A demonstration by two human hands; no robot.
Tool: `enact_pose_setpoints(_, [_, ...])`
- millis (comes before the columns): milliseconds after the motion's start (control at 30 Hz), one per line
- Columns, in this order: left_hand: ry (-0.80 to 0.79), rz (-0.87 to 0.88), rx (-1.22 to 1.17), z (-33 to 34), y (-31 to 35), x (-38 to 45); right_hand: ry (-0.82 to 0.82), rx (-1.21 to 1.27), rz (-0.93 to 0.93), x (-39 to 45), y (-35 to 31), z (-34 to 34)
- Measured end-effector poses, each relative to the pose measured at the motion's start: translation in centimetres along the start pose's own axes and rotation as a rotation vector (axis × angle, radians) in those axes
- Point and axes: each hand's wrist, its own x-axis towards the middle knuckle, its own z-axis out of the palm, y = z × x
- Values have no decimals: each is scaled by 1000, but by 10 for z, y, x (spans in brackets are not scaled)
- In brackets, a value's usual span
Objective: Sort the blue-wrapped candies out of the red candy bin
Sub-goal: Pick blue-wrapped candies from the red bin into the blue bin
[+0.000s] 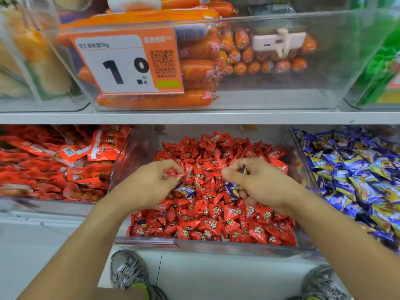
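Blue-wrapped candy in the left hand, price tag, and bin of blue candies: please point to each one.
blue-wrapped candy (185, 190), head view, on the middle of its wrapper below the left hand (149, 182).
price tag (116, 66), head view, on its white field.
bin of blue candies (299, 148), head view, on its clear left wall.

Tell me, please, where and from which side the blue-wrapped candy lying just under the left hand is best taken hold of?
Probably by its upper left end, from above. The blue-wrapped candy lies flat and tilted on the red candies, its upper left end right under the left hand's fingertips and its top face bare. Red wrappers crowd its lower sides, so a pinch from above looks easiest. The right hand already holds other blue wrappers.
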Motion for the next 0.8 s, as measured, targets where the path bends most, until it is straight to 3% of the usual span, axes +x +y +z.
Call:
enact_pose_setpoints(233, [-103, 166, 365, 7, -5, 1, 26, -43, -62, -2, -3, 5])
enact_pose_setpoints(433, [46, 183, 373, 17, -2, 6, 43, -106, -105, 3, 5, 3])
enact_pose_setpoints(533, [18, 186, 162, 10, 9, -1, 71, -69, -143, 0, 3, 0])
enact_pose_setpoints(633, [-163, 140, -252, 5, 32, -16, 61, 136, -134, -5, -2, -1])
enact_pose_setpoints(700, [-239, 140, -406, 15, 51, -27, -13, 212, -153, -12, -4, 0])
enact_pose_setpoints(800, [-195, 169, -537, 38, 75, -36, 54, 147, -311, -27, -2, 0])
